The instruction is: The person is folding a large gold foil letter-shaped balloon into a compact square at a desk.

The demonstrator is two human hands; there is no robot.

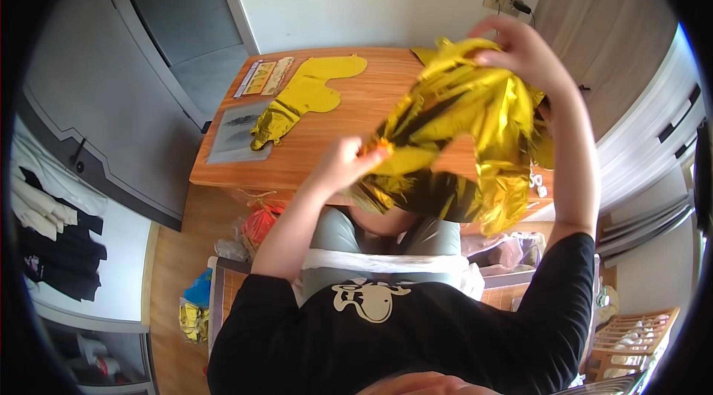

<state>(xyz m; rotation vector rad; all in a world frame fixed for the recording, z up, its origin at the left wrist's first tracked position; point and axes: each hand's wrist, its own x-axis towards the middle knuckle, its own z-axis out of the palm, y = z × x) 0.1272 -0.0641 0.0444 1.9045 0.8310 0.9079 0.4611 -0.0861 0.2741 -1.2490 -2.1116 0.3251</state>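
Observation:
Both hands hold up a crumpled gold foil balloon [460,135] over the wooden table [371,109]. My left hand [343,161] pinches its lower left corner, near an orange bit at the edge. My right hand [520,46] grips the top of the foil, raised higher and farther away. A second flat gold foil balloon [308,94] lies deflated on the table to the left, untouched. The held foil hides part of the table's right side.
A grey sheet [238,135] and a printed card strip [264,77] lie at the table's left end. Red and blue bags [256,225] sit on the floor below. A wall socket [501,1] is behind the table, grey cabinets [111,98] at left, a wooden rack [639,332] at right.

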